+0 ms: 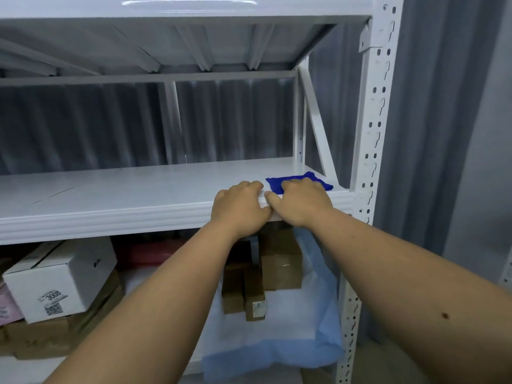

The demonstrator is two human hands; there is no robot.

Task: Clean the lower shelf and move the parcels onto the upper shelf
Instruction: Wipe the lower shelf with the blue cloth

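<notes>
Setting: grey corrugated wall stood behind a white metal rack, seen from the head camera.
Middle shelf: a white board at chest height, bare across its left and centre.
Blue cloth: lay flat at the shelf's right end, close to the front edge, near the perforated upright.
Right hand: rested on the cloth's near part, fingers curled over it, thumb on the shelf's front lip; whether it pinched the cloth could not be told.
Left hand: sat just left of the cloth, touching the right hand, fingers bent over the shelf's front edge, holding no object.
Parcels: below the shelf, brown cartons stood on a pale blue sheet; a white box sat well to their left.
</notes>
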